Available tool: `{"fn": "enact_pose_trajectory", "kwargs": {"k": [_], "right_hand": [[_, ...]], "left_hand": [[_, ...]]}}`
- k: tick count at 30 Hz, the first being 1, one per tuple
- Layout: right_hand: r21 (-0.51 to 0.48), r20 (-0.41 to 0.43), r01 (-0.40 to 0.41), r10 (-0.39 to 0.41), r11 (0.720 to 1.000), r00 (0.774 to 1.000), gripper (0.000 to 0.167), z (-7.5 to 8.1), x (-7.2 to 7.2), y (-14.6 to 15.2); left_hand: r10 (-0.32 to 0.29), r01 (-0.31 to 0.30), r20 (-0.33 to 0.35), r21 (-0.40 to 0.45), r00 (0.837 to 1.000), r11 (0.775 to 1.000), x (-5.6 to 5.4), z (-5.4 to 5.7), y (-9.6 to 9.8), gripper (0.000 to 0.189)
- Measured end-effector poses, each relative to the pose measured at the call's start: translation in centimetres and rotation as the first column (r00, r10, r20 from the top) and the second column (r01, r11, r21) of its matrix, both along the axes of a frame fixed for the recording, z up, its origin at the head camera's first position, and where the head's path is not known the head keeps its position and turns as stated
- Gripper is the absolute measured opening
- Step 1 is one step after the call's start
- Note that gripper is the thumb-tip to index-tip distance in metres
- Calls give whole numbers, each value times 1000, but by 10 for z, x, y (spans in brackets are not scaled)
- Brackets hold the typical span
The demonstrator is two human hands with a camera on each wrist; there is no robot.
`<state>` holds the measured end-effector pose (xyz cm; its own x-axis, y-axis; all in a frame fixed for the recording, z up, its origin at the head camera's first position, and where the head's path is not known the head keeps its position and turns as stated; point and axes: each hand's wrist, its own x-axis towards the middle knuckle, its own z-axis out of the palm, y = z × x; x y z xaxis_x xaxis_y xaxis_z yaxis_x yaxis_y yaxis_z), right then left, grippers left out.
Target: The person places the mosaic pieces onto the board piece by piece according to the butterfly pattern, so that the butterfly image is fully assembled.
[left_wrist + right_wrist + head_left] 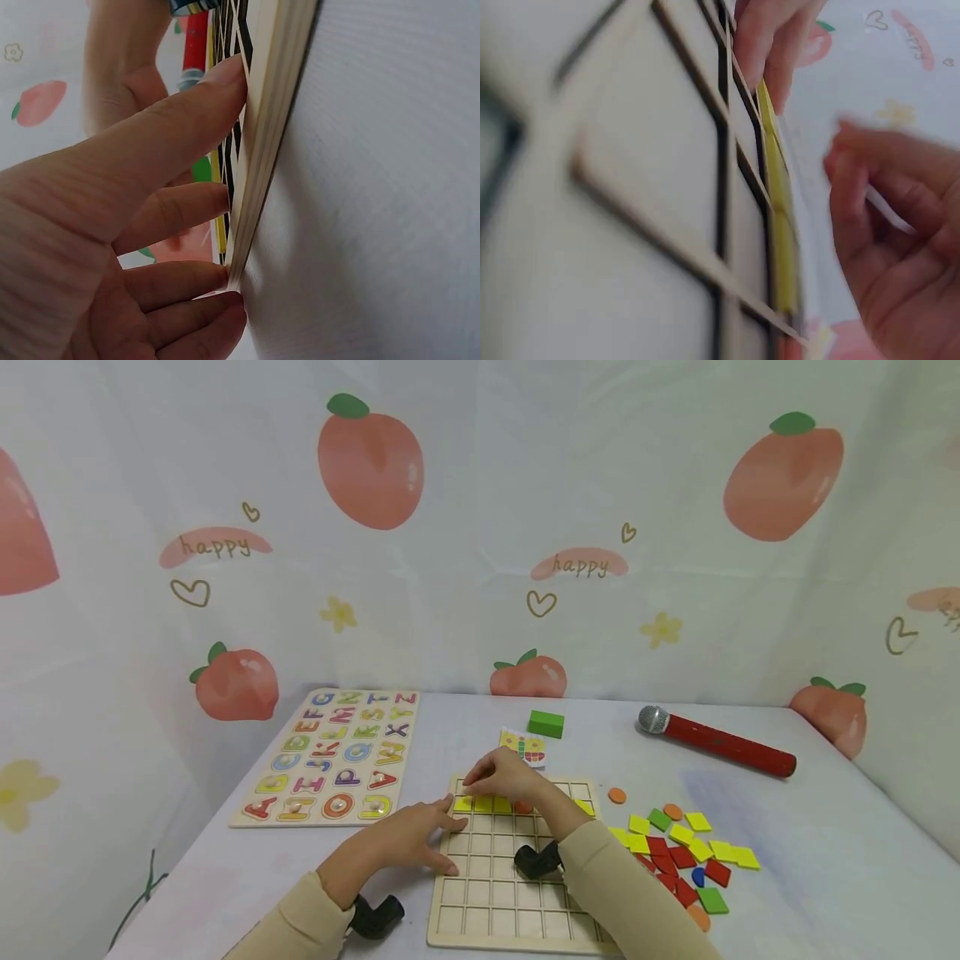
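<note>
A wooden grid board (491, 920) lies on the table, with yellow tiles (483, 804) and an orange piece (522, 807) in a row near its far side. My left hand (408, 837) rests at the board's left edge, fingers spread; the left wrist view shows the thumb (202, 97) against the rim. Over the board's far left corner is my right hand (506, 774), thumb and fingers curled with tips together. In the right wrist view these fingertips (844, 150) are blurred, and no piece shows between them.
Loose red, yellow, green, orange and blue pieces (681, 857) lie to the right. A patterned card (525, 745) and green block (546, 724) sit behind the board. An alphabet puzzle (330, 760) is at left, a red microphone (720, 742) at far right.
</note>
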<state>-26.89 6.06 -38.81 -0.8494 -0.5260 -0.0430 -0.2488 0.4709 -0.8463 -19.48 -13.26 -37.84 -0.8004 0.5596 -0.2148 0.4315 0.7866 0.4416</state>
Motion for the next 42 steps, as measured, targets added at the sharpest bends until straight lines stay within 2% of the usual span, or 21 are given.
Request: {"fn": "enact_pose_trajectory", "kwargs": {"k": [5, 10, 18, 23, 30, 39, 42], "right_hand": [[-65, 31, -34, 37, 997, 999, 19, 18, 5, 10], [-108, 43, -40, 45, 993, 998, 27, 33, 11, 36], [-32, -4, 41, -41, 999, 999, 29, 44, 28, 90], [48, -17, 97, -96, 994, 995, 30, 39, 41, 119], [108, 30, 215, -220, 971, 975, 27, 29, 51, 145], [114, 100, 268, -279, 957, 955, 27, 8, 59, 164], [118, 91, 234, -245, 965, 965, 26, 1, 60, 173]], "left_hand": [[5, -5, -1, 2, 1000, 1000, 0, -2, -1, 65], [11, -11, -7, 5, 1000, 1000, 1, -3, -2, 66], [19, -19, -22, -5, 1000, 1000, 2, -3, -1, 66], [22, -22, -18, -8, 1000, 1000, 3, -3, -2, 67], [27, -27, -10, -3, 1000, 1000, 3, -2, -4, 66], [19, -19, -8, 8, 1000, 1000, 4, 0, 0, 66], [10, -10, -12, 10, 1000, 1000, 3, -1, 0, 67]]}}
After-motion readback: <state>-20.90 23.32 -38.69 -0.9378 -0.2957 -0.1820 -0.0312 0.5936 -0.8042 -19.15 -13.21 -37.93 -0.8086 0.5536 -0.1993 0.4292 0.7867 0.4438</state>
